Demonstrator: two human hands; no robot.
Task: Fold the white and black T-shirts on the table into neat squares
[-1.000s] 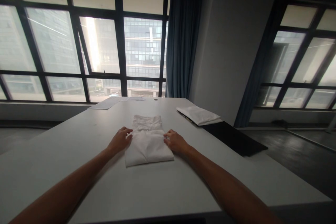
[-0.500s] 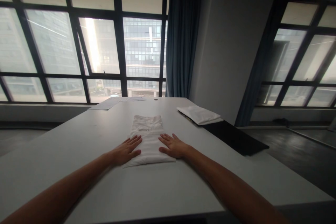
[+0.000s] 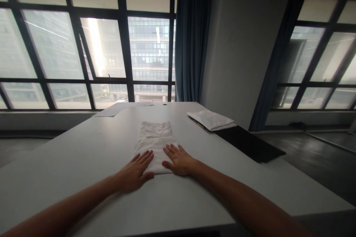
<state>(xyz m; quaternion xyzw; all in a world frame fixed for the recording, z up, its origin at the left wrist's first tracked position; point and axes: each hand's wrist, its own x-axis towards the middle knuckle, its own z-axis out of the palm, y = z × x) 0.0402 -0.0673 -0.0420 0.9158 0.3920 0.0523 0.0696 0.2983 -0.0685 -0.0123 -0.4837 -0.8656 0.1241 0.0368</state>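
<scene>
A folded white cloth lies flat on the white table, with wrinkles across its far part. On its near left edge rests my left hand, palm down with the fingers spread and the thumb at the near edge. My right hand lies flat over the near right part, fingers apart and thumb pointing inward. A narrow strip of cloth shows between the two hands. Neither hand grips anything.
To the right, a second folded white cloth lies partly on a black flat sheet near the table's right edge. Papers lie at the far left edge. A blue curtain and windows stand beyond.
Both hands have slid nearer to me, and the right one has also moved inward. The cloth's near corners, which stuck out before, are no longer visible beside the hands.
</scene>
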